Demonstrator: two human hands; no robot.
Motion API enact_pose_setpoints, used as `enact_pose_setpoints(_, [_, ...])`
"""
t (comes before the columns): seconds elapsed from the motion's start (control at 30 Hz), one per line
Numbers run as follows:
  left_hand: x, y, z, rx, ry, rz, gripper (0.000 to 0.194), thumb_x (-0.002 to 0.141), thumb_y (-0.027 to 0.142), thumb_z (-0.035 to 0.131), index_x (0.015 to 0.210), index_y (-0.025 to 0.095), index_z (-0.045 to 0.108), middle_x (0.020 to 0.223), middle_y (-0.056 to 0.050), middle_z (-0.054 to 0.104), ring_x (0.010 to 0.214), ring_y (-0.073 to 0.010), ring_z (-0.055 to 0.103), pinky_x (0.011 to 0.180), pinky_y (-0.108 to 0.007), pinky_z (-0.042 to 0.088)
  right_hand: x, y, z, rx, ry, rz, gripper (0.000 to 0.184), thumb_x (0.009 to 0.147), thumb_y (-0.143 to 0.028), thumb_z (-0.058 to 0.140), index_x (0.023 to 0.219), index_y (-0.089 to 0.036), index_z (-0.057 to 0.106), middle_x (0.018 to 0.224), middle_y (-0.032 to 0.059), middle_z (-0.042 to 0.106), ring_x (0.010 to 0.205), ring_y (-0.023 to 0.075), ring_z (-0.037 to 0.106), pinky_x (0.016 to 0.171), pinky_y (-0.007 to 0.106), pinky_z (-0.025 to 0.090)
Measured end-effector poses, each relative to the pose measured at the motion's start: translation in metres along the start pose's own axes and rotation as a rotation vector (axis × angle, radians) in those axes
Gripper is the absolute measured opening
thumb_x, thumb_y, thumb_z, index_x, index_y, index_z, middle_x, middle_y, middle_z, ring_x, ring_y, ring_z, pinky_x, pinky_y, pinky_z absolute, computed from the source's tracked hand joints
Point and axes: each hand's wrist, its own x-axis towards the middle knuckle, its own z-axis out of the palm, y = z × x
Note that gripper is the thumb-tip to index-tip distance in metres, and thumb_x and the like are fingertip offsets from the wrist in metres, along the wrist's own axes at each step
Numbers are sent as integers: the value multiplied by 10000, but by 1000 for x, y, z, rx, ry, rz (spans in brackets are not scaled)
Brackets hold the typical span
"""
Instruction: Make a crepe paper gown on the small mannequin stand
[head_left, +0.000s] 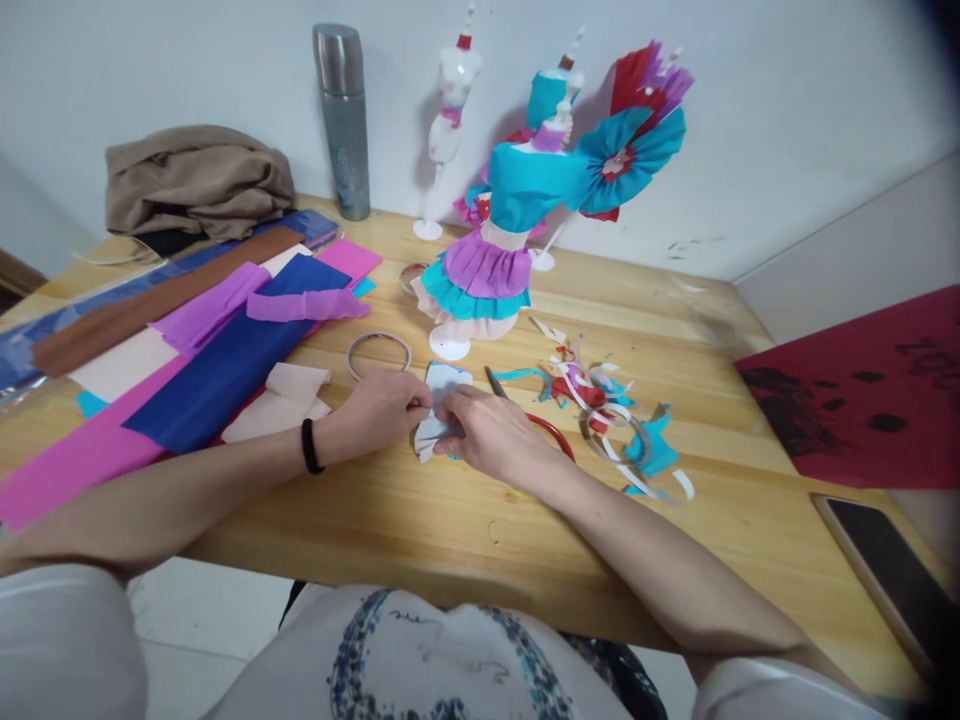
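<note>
A small whitish piece of paper with wrinkled edges [442,380] lies at the front middle of the table, and both hands work on it. The fingertips of my left hand [379,412] are pinched together at its left edge. From the other side, my right hand [491,425] grips it with thumb and fingers, covering its right part. A bit of blue shows under the paper. Scissors with red handles [551,435] lie partly hidden behind my right hand. Just behind my left hand rests a roll of tape [379,340].
Behind the hands stands a mini mannequin in a blue and purple paper dress [487,270], with other mannequins [455,90] and a flask [345,130]. Coloured paper sheets [217,370] cover the left. Paper scraps [592,390] and a phone [885,570] lie right.
</note>
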Motion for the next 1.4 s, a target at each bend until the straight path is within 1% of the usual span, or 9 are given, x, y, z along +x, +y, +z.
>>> enact_pose_setpoints(0.2, [-1,2,-2,5,-19,8,222,866,183,510,816,152,723,850,-56,735,813,-196,628,689,-283,382,0,-1,-2,-21,12,12,308,779,-367,793,971,-193,629,1006,48,677,826,196,641,577,277,276])
enact_pose_setpoints(0.4, [-1,5,-4,-17,-29,-12,197,851,148,535,794,150,723,832,-54,733,798,-185,623,689,-276,374,2,3,4,77,7,-54,181,788,-287,788,819,-191,638,860,7,669,768,157,600,578,256,253])
enact_pose_setpoints(0.6, [1,6,-6,-40,2,19,208,856,128,518,740,147,690,776,-48,698,750,-169,583,663,-277,348,3,4,8,179,-4,-57,97,782,-191,768,780,-192,671,830,-1,685,753,138,587,595,239,274])
enact_pose_setpoints(0.73, [0,7,-6,23,-44,59,179,853,171,573,722,150,693,777,-58,689,755,-186,575,641,-288,330,4,3,7,196,-34,-76,61,801,-143,725,775,-190,697,855,17,698,798,150,604,628,241,302])
enact_pose_setpoints(0.87, [-4,7,-6,74,-63,53,166,855,170,587,748,155,713,773,-56,697,749,-197,579,623,-295,314,3,4,8,214,-26,-66,61,803,-158,722,834,-190,680,806,9,676,736,144,579,607,241,292])
enact_pose_setpoints(0.97, [-6,7,-6,60,-56,52,137,854,150,589,821,153,722,825,-50,716,789,-195,598,658,-291,347,3,5,8,205,9,-38,202,777,-209,767,936,-185,645,791,3,648,709,145,554,598,243,285])
enact_pose_setpoints(1.03, [-7,7,-6,60,-49,39,140,842,126,585,847,151,722,842,-48,717,807,-196,602,678,-289,362,3,6,7,187,18,-38,239,765,-226,783,945,-179,633,809,10,642,729,151,553,608,245,291])
enact_pose_setpoints(1.23, [-4,4,-3,46,-42,28,155,840,164,576,797,163,725,772,-43,696,748,-189,585,635,-284,341,4,6,5,168,10,-54,176,766,-210,787,871,-183,649,854,12,655,754,147,562,622,245,295])
enact_pose_setpoints(1.4, [-1,6,-8,27,-43,15,199,841,171,557,726,157,719,763,-59,711,724,-188,574,607,-287,320,3,4,7,167,12,-81,73,803,-155,728,782,-189,667,846,11,681,767,140,581,619,247,293])
